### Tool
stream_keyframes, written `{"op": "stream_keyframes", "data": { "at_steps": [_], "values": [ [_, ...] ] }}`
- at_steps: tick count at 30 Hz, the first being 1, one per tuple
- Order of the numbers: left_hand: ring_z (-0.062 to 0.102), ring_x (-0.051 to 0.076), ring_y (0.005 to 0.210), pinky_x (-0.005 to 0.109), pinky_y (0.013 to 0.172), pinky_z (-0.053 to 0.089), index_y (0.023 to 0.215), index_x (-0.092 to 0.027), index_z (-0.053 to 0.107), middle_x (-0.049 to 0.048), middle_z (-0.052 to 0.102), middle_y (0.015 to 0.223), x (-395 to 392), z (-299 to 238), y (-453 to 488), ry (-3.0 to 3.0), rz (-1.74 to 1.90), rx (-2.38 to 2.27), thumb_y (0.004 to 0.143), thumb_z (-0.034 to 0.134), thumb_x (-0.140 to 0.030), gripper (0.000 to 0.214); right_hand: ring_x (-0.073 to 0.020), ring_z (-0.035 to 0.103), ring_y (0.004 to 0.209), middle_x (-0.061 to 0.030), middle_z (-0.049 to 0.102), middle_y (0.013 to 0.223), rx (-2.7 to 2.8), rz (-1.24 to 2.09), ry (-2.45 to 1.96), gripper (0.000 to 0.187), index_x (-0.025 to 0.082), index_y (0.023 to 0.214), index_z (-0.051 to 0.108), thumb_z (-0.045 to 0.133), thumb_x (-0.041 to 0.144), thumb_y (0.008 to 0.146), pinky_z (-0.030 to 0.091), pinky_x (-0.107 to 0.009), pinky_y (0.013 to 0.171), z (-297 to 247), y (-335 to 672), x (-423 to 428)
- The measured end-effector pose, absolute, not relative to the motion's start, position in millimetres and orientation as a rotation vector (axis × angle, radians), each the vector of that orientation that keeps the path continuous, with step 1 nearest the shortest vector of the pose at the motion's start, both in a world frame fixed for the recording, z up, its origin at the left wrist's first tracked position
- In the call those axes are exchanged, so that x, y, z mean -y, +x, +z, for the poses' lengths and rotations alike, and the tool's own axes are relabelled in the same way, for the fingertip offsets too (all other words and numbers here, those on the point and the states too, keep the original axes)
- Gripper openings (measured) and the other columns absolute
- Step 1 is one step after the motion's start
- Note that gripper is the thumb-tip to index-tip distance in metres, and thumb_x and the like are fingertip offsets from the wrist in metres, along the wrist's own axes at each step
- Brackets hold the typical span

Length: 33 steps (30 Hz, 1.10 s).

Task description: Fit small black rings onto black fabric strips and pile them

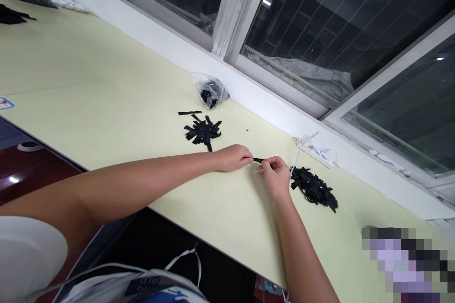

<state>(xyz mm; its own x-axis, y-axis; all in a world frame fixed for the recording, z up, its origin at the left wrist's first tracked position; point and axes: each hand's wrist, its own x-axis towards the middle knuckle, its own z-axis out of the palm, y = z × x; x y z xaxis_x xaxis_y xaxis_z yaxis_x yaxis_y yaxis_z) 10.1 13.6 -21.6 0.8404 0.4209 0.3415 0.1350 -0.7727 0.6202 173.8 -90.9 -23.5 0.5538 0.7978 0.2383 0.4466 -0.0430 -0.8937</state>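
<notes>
Between my two hands stretches a short black strap (258,160), held just above the pale table. My left hand (234,157) pinches its left end, and my right hand (276,175) pinches the other, fingers closed. A loose pile of black straps (202,131) lies beyond my left hand, with one single strap (189,113) just behind it. To the right of my right hand is a larger heap of black straps (314,188). Small pale spots show on some of them.
A clear plastic bag (211,92) with black pieces stands near the window ledge. A white power strip (321,155) with a cable lies against the wall. A pixelated patch (401,260) covers the lower right. The table (117,118) has its front edge near my body.
</notes>
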Motion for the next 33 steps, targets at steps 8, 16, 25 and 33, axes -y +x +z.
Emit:
{"op": "stream_keyframes", "data": {
  "at_steps": [8,16,25,33],
  "values": [
    [0.055,0.014,0.069,0.026,0.067,0.038,0.084,-0.018,0.077,0.0039,0.064,0.079,-17,-25,8,2.39,0.599,-0.398,0.086,0.061,-0.033,0.022,-0.0162,0.064,0.06,0.0025,0.062,0.07,0.884,0.324,-1.66,0.02,0.02,0.084,0.06,0.064,0.031,0.067,0.055,-0.028,0.051,-14,181,95],
    [0.055,0.016,0.076,0.026,0.07,0.041,0.11,-0.017,0.07,0.0039,0.065,0.091,-16,-18,8,2.069,0.619,-0.625,0.084,0.058,-0.04,0.037,-0.0158,0.063,0.059,0.0015,0.062,0.074,0.818,0.37,-1.679,0.022,0.02,0.083,0.063,0.065,0.033,0.065,0.055,-0.028,0.05,-14,188,95],
    [0.057,0.01,0.068,0.027,0.076,0.047,0.136,-0.012,0.048,0.0097,0.062,0.115,-25,-20,8,1.792,0.536,-0.67,0.093,0.037,-0.024,0.046,-0.0162,0.062,0.062,-0.0023,0.064,0.08,0.834,0.519,-1.607,0.028,0.018,0.085,0.068,0.069,0.038,0.065,0.054,-0.028,0.05,-14,184,94],
    [0.058,0.011,0.074,0.026,0.075,0.046,0.14,-0.01,0.045,0.01,0.064,0.112,-23,-18,5,1.912,0.476,-0.552,0.098,0.033,-0.027,0.047,-0.0157,0.063,0.062,-0.0017,0.066,0.082,0.841,0.532,-1.626,0.028,0.02,0.085,0.068,0.068,0.039,0.066,0.053,-0.028,0.051,-16,183,93]
  ]
}}
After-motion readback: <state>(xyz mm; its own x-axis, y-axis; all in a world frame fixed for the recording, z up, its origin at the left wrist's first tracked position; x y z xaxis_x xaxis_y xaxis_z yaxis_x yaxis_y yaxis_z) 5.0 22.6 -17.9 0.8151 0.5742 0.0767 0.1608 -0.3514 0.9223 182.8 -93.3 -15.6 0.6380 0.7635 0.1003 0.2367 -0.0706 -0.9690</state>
